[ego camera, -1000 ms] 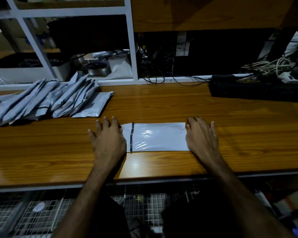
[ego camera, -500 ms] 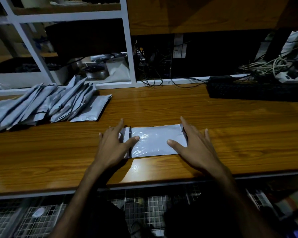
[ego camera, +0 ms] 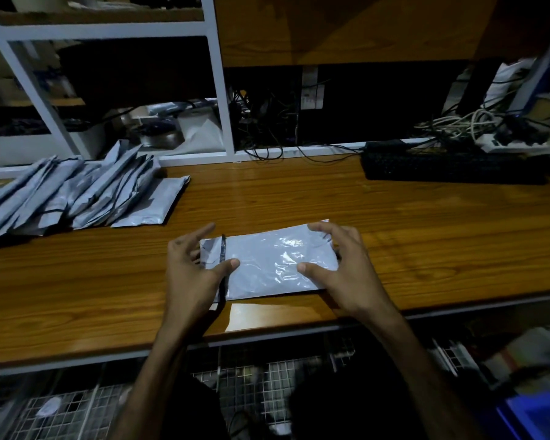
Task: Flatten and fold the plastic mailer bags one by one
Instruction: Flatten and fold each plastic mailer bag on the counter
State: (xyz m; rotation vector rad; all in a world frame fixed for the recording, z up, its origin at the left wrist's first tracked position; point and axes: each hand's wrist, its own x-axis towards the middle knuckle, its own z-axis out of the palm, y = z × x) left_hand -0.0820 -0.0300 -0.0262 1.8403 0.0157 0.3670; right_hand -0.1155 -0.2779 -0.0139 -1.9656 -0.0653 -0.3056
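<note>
A grey plastic mailer bag [ego camera: 267, 262] with a dark strip near its left end is held just above the wooden table [ego camera: 299, 198], close to the front edge and tilted up at the far side. My left hand [ego camera: 191, 274] grips its left end, thumb on top. My right hand [ego camera: 343, 268] grips its right end, thumb on top and fingers curled over the far corner. A pile of folded grey mailer bags [ego camera: 77, 195] lies at the table's left.
A black keyboard [ego camera: 451, 166] lies at the back right, with tangled cables [ego camera: 464, 125] behind it. White shelf posts [ego camera: 219, 90] rise along the table's back edge. Wire mesh baskets [ego camera: 77, 408] sit below the front edge.
Both hands went from pressing flat beside the bag to gripping its two ends. The bag has lifted off the table and tilted.
</note>
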